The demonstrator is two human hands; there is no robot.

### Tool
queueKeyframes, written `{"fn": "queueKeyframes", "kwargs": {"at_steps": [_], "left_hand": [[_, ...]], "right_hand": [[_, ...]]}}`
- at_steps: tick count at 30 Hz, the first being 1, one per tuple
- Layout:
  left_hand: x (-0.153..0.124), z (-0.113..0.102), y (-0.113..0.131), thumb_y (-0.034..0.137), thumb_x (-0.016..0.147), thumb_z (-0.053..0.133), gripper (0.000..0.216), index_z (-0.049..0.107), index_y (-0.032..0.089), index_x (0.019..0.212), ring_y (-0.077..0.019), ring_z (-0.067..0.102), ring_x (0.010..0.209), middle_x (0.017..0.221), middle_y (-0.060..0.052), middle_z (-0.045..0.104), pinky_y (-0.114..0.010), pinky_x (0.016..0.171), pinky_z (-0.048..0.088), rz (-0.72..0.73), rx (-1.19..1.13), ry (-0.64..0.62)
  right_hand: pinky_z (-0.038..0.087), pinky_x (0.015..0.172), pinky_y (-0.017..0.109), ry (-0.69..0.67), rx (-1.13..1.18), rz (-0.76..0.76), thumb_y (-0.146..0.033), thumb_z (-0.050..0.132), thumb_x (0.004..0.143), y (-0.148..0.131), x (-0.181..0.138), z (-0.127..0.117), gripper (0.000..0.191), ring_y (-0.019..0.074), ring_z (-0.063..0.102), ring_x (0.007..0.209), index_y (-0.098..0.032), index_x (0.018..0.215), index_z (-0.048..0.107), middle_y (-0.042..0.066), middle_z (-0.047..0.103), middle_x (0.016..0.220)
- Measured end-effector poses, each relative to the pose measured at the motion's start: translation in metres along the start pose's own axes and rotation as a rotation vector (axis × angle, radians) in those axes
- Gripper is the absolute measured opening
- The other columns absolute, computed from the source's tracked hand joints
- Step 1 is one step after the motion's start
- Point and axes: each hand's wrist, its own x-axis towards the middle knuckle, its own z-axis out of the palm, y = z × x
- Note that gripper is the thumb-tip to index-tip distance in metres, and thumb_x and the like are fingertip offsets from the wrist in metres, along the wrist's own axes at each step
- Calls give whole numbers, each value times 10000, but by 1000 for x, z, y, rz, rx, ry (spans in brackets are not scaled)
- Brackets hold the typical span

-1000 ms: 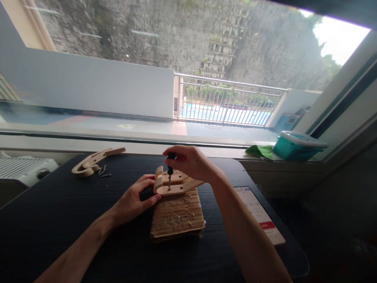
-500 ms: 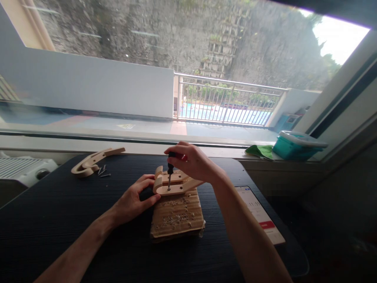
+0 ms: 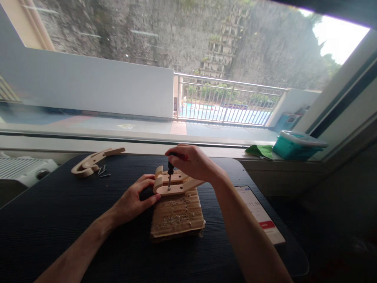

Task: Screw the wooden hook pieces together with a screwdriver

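A pale wooden piece with curved arms lies on a pad of corrugated cardboard on the black table. My right hand is closed round the top of a small screwdriver, which stands upright with its tip in the wooden piece. My left hand rests on the table, its fingers and thumb pressed against the left end of the wooden piece. Wood shavings dot the cardboard.
A second curved wooden piece lies at the table's back left, with a few loose screws beside it. A phone with a lit screen lies right of my arm. A teal box and a green cloth sit on the window sill.
My right hand has turned slightly on the screwdriver's handle. The wooden piece and my left hand have stayed in place.
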Motion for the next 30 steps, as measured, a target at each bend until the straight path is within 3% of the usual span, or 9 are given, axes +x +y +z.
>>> {"fn": "queueKeyframes", "kwargs": {"at_steps": [10, 14, 22, 25, 30], "left_hand": [[1, 0, 1, 480, 811, 583, 331, 641, 213, 999, -240, 558, 1186, 1249, -73, 572, -326, 1030, 454, 27, 11, 18], [0, 0, 1, 484, 807, 585, 335, 646, 212, 992, -243, 570, 1174, 1243, -73, 581, -328, 1025, 461, 26, 21, 31], [0, 0, 0, 475, 815, 584, 324, 637, 214, 1000, -242, 548, 1200, 1257, -73, 562, -343, 1043, 445, 20, 2, 11], [1, 0, 0, 470, 818, 582, 317, 638, 215, 998, -239, 547, 1199, 1256, -74, 560, -349, 1045, 443, 17, 2, 9], [1, 0, 1, 471, 814, 580, 312, 648, 216, 980, -245, 560, 1185, 1237, -69, 576, -346, 1031, 458, 25, 9, 24]], "right_hand": [[312, 550, 237, 8, -54, 75, -434, 573, 847, 0, 1, 1, 315, 76, 418, 582, -135, 834, 673, -23, 523, 642], [309, 563, 235, 24, -75, 75, -364, 544, 866, -4, 0, 0, 247, 69, 406, 574, -148, 893, 661, -29, 515, 654], [319, 569, 226, -85, 10, 73, -208, 477, 857, -1, -2, -2, 291, 66, 399, 572, -154, 1065, 673, -29, 528, 655], [328, 568, 229, -61, 17, 77, -277, 499, 876, 2, -1, -1, 295, 71, 420, 584, -142, 1072, 673, -14, 560, 680], [332, 566, 233, -14, 11, 87, -396, 589, 845, 0, 0, 2, 285, 73, 429, 584, -139, 926, 682, -20, 547, 657]]}}
